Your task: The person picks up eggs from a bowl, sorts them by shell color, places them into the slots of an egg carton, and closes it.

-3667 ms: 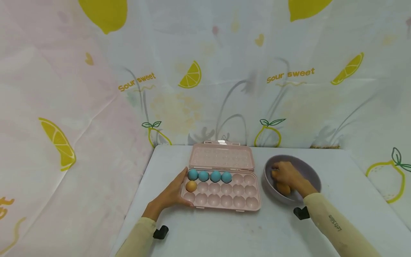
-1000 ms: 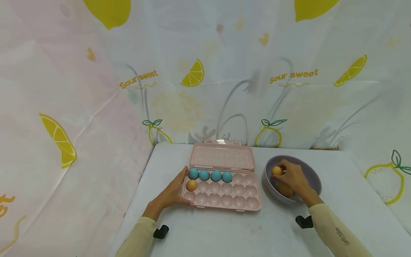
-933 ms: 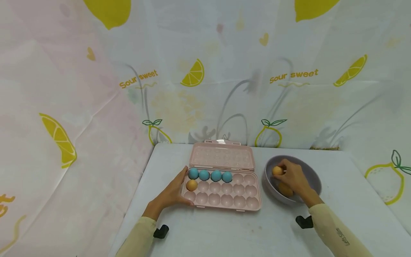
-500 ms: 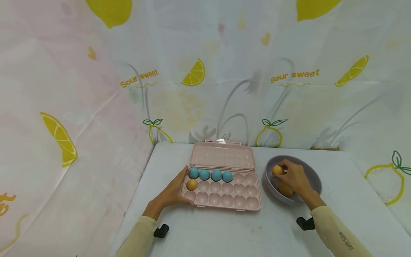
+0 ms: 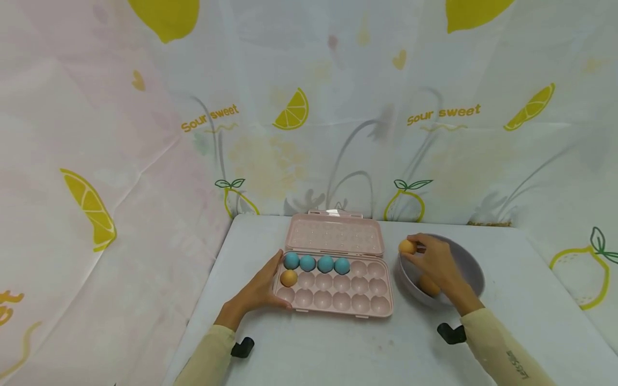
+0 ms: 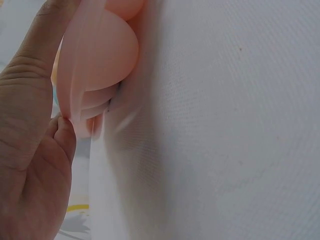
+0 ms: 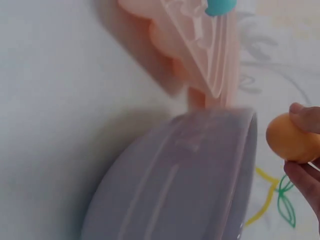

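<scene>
Five eggs in, plenty of cups left
Right hand pinches an orange egg above the bowl; left hand lies flat against the egg tray, one egg left in the bowl

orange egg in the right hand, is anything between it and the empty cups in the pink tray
Nothing visible does. The right hand pinches the orange egg above the rim of the grey bowl, and the pink tray lies open beside it, lid folded back, its right-side cups empty.
</scene>
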Demonstrator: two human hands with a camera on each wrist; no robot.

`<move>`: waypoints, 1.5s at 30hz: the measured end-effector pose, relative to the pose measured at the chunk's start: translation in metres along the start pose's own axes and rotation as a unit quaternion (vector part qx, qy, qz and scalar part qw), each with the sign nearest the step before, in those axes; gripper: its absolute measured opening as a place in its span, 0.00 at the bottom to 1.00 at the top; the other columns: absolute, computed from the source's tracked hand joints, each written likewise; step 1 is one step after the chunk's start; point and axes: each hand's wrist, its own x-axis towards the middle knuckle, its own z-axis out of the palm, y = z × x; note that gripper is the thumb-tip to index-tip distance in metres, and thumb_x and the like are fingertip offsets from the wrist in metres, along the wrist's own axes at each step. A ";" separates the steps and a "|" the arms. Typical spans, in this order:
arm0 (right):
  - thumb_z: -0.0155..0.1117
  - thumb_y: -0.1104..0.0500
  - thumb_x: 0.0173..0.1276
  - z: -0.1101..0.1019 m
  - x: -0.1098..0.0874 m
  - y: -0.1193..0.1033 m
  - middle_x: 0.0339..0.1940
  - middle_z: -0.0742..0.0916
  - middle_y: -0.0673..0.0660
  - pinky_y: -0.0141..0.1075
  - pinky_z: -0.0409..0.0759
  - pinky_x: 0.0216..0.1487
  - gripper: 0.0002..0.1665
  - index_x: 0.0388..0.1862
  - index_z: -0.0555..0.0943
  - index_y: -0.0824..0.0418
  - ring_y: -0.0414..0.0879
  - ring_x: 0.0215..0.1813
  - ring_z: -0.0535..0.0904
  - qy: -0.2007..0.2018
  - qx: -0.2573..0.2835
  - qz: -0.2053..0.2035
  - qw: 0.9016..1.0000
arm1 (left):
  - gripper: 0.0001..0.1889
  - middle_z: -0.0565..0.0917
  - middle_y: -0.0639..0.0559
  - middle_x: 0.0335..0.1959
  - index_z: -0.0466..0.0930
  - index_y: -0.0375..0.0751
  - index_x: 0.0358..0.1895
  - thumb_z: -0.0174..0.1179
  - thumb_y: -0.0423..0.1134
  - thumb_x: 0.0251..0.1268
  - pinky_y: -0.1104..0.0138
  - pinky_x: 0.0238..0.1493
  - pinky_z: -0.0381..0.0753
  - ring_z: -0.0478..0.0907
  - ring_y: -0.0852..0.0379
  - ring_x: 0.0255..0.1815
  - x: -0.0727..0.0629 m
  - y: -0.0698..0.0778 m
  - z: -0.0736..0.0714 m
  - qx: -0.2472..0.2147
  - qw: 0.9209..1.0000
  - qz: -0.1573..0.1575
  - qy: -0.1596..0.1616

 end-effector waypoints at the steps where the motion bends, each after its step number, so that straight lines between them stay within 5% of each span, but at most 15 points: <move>1: 0.78 0.64 0.53 0.002 0.002 -0.004 0.42 0.87 0.63 0.47 0.84 0.40 0.23 0.47 0.82 0.67 0.57 0.41 0.86 0.000 0.004 -0.003 1.000 | 0.75 0.47 0.46 0.79 0.38 0.38 0.79 0.79 0.64 0.28 0.54 0.73 0.52 0.45 0.50 0.78 0.000 0.000 0.000 0.001 1.000 0.001 0.000; 20: 0.79 0.66 0.52 0.055 0.031 -0.066 0.46 0.86 0.60 0.41 0.84 0.45 0.25 0.49 0.81 0.70 0.52 0.46 0.84 -0.033 0.076 -0.074 0.994 | 0.75 0.47 0.45 0.79 0.37 0.38 0.79 0.79 0.63 0.29 0.54 0.73 0.51 0.45 0.51 0.78 0.002 0.003 -0.001 0.007 1.000 0.002 -0.006; 34: 0.80 0.67 0.48 0.087 0.031 -0.102 0.46 0.87 0.58 0.36 0.84 0.44 0.25 0.46 0.83 0.68 0.49 0.45 0.84 -0.043 0.114 -0.115 0.986 | 0.75 0.46 0.44 0.79 0.36 0.38 0.79 0.79 0.63 0.29 0.55 0.74 0.50 0.44 0.52 0.78 0.001 0.001 -0.002 0.004 1.000 -0.001 -0.010; 45: 0.80 0.64 0.51 0.115 0.026 -0.129 0.44 0.86 0.55 0.36 0.84 0.44 0.23 0.47 0.83 0.64 0.45 0.43 0.83 -0.104 0.111 -0.116 0.981 | 0.74 0.48 0.43 0.79 0.38 0.37 0.78 0.79 0.63 0.30 0.54 0.73 0.51 0.45 0.50 0.78 0.000 0.000 -0.001 0.002 1.000 0.005 -0.005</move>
